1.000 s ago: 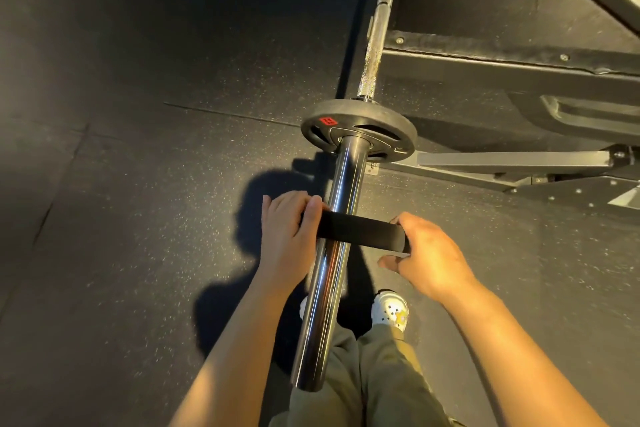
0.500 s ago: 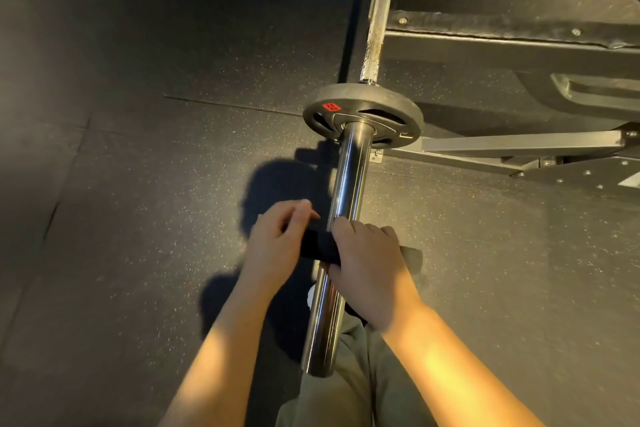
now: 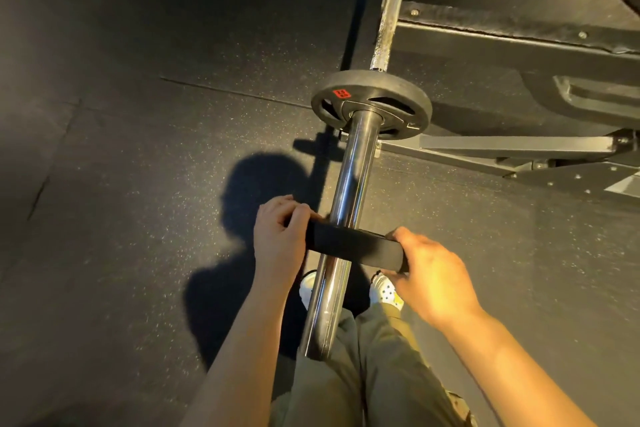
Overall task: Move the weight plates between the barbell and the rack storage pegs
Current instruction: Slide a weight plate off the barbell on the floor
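Both hands gripped a black strap (image 3: 353, 246) laid across the bar: the left hand (image 3: 280, 243) pinched one end, the right hand (image 3: 433, 274) curled round the other. The barbell (image 3: 346, 218) ran lengthwise away from the person, its free end nearest (just above the knees). One small weight plate (image 3: 372, 104) sat farther up the sleeve. Below lay speckled black rubber floor (image 3: 138, 184), with the rack frame (image 3: 519, 55) at right.

Barbell (image 3: 349, 204) shaft cut off at the top edge, red label (image 3: 341, 93) on the plate (image 3: 371, 101) too small to read, rack frame (image 3: 519, 42) cut off at the right edge, shoes (image 3: 385, 289) partly hidden
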`<state>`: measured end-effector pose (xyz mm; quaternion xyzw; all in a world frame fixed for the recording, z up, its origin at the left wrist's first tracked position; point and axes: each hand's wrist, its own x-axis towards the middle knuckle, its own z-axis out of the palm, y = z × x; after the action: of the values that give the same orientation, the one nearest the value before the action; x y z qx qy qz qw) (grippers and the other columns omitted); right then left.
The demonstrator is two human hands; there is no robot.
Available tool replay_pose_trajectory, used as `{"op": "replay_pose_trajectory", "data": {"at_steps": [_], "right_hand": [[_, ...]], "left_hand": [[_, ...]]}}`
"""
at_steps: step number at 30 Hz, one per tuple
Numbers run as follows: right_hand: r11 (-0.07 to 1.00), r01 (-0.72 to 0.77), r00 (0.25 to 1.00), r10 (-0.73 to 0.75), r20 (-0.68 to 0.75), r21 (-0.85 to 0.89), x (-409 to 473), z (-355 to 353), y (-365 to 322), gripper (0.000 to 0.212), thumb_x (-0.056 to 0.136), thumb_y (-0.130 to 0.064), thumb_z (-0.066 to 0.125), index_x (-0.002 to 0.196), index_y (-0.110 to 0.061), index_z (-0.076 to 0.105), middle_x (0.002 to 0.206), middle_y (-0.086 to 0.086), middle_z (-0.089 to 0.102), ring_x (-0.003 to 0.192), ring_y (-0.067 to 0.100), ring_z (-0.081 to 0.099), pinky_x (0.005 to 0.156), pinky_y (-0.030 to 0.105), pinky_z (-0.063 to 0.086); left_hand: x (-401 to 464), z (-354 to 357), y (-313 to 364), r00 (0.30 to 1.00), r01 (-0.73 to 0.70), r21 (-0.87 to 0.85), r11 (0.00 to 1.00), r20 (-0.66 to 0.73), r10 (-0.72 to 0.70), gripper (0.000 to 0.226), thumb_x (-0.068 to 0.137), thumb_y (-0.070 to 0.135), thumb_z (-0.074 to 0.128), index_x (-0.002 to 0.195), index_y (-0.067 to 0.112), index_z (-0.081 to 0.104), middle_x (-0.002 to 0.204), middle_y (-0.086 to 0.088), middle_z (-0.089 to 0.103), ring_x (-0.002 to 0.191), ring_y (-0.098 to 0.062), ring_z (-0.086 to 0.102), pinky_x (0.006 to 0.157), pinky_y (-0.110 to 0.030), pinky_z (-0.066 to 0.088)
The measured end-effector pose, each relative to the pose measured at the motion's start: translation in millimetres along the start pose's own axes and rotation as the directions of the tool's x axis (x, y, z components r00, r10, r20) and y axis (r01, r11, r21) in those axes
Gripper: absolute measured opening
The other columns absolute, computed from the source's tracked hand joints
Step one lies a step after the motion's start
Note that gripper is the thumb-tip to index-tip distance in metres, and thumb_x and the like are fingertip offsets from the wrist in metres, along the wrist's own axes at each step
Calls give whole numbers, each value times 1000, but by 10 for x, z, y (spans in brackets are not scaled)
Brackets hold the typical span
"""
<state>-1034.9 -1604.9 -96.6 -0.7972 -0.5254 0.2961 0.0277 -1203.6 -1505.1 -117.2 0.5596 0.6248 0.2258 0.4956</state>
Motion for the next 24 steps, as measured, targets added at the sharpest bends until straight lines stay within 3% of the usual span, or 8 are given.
{"op": "replay_pose_trajectory", "data": {"at_steps": [7, 9, 11, 13, 16, 18, 21, 24], "right_hand": [[934, 201, 976, -218, -25, -296, -63, -81, -322, 33, 71, -25, 73, 100, -19, 60, 74, -1, 67, 69, 24, 65, 55, 26, 29], [931, 236, 963, -262, -59, -276, -33, -102, -324, 40, 62, -32, 82, 95, -22, 62, 71, -4, 65, 67, 21, 64, 55, 26, 31], [971, 237, 972, -237, 3, -45, -33, -104, -218, 45, 74, -42, 75, 113, -28, 58, 99, -9, 65, 95, 15, 61, 78, 26, 41], [971, 144, 979, -168, 115, 193, -48, -54, -29, 56, 76, -41, 75, 126, -30, 53, 117, -13, 59, 112, 10, 53, 99, 21, 33], [957, 8, 991, -46, 123, 291, -99, 76, 175, 45, 76, -34, 78, 117, -31, 59, 106, -14, 62, 101, 13, 58, 79, 21, 44], [983, 90, 995, -94, 22, 160, -135, 181, 176, 35, 76, -33, 77, 107, -28, 63, 95, -11, 66, 88, 14, 63, 69, 25, 46], [969, 241, 962, -245, -122, -45, -161, 263, 92, 39, 58, -24, 84, 91, -19, 64, 71, -7, 65, 62, 16, 66, 53, 22, 46], [958, 274, 948, -284, -144, -83, -154, 277, 69, 40, 50, -23, 85, 82, -17, 63, 66, -5, 63, 57, 18, 64, 53, 23, 49]], "left_hand": [[-320, 123, 49, 944, -326, 337, 883, 67, 323, 21, 90, 44, 41, 70, 35, 44, 67, 17, 49, 75, 8, 50, 112, -38, 28], [-253, 50, -31, 967, -253, 270, 929, 60, 246, 24, 89, 41, 42, 68, 30, 45, 64, 12, 51, 75, 4, 52, 112, -37, 28], [-189, -67, -123, 987, -156, 152, 976, 68, 147, 22, 88, 30, 47, 70, 20, 52, 65, 3, 54, 74, -1, 54, 103, -42, 36], [-129, -133, -173, 998, -26, 7, 1000, 58, 26, 20, 87, 22, 49, 70, 13, 55, 74, -1, 57, 72, -3, 53, 88, -38, 42], [-25, -204, -219, 984, 170, -153, 974, 88, -158, 23, 91, 13, 51, 69, 10, 55, 81, -1, 58, 75, -1, 55, 78, -31, 43], [14, -255, -247, 980, 191, -105, 976, 77, -184, 25, 94, 16, 49, 70, 12, 56, 82, -6, 60, 79, -9, 57, 79, -33, 44], [-122, -167, -166, 997, -24, 200, 979, 71, 10, 30, 100, 26, 45, 73, 18, 56, 72, 0, 59, 72, -11, 56, 76, -29, 44], [-363, 2, -39, 951, -309, 363, 879, 126, 283, 30, 97, 38, 38, 69, 33, 45, 65, 18, 49, 70, 3, 51, 98, -33, 37]]}}
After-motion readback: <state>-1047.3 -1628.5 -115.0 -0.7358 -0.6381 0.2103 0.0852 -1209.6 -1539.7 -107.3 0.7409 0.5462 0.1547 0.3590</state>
